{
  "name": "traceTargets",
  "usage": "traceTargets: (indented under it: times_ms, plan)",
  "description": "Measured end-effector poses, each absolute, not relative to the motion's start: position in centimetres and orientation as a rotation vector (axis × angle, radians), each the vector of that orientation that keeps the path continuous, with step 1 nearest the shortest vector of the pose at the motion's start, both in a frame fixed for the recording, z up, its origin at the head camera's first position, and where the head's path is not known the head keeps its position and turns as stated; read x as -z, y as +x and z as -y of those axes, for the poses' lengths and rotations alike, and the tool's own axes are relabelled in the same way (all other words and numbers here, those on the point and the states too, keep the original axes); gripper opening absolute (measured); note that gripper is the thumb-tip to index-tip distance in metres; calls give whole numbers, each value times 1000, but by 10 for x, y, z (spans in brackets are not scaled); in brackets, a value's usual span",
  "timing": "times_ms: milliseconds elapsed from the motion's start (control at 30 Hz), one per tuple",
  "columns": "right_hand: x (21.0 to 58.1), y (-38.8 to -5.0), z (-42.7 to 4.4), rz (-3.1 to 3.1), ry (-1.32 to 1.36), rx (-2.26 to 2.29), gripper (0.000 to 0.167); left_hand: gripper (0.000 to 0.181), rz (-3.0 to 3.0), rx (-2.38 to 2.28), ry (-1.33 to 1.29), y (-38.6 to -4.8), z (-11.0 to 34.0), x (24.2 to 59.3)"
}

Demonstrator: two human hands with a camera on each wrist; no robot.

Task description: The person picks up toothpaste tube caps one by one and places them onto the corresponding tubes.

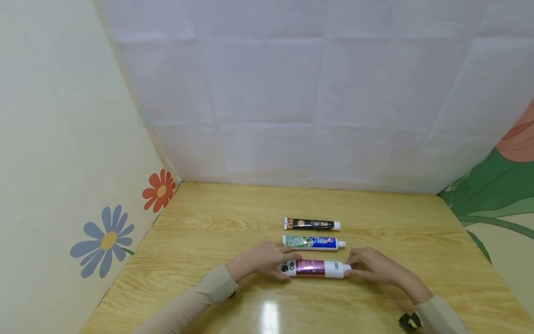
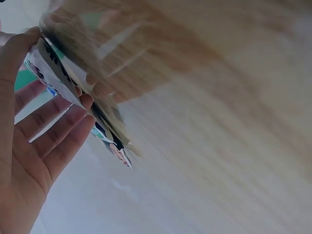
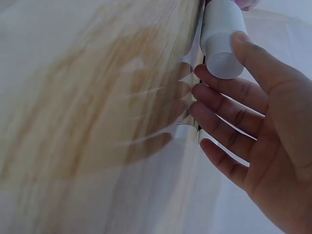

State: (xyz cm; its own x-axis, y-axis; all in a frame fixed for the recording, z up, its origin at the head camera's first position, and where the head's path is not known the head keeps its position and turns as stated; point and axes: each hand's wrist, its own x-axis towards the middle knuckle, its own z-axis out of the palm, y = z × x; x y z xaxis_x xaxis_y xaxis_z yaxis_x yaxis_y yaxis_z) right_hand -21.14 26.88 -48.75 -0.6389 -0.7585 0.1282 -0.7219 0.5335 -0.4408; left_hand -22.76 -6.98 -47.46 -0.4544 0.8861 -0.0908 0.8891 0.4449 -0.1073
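A pink and white toothpaste tube (image 1: 310, 268) lies crosswise on the wooden table, its white cap toward the right. At its flat crimped end (image 2: 51, 73), my left hand (image 1: 269, 260) grips it between thumb and fingers. My right hand (image 1: 375, 266) pinches the white cap (image 3: 225, 62) with thumb and index finger; the other fingers are spread beneath, near the tabletop. Just beyond lies a blue and green toothpaste tube (image 1: 313, 242), its left end close to my left fingers. Farthest back is a smaller black toothpaste tube (image 1: 312, 224). All caps point right.
The wooden table (image 1: 225, 208) meets a white sheet-covered wall (image 1: 267, 93) at the back. Side panels carry painted flowers, a blue one (image 1: 108, 241) at left and green leaves (image 1: 484, 190) at right. A dark band (image 1: 410, 322) shows at my right wrist.
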Motion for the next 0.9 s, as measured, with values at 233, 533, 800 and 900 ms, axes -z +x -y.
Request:
traceTargets:
  times_ms: [233,533,800,900]
  plan:
    - [482,-212,-268,-2654,-1228,683,30,67,-2651,222,1681,-229,70,476]
    - [480,-213,-267,-2648,-1223,650,30,68,-2651,227,1645,-229,70,482]
    - [480,-217,-268,-2638,-1280,640,30,70,-2649,191,1614,-228,69,476]
    - [479,-219,-268,-2650,-1317,624,29,68,-2650,223,1633,-230,69,473]
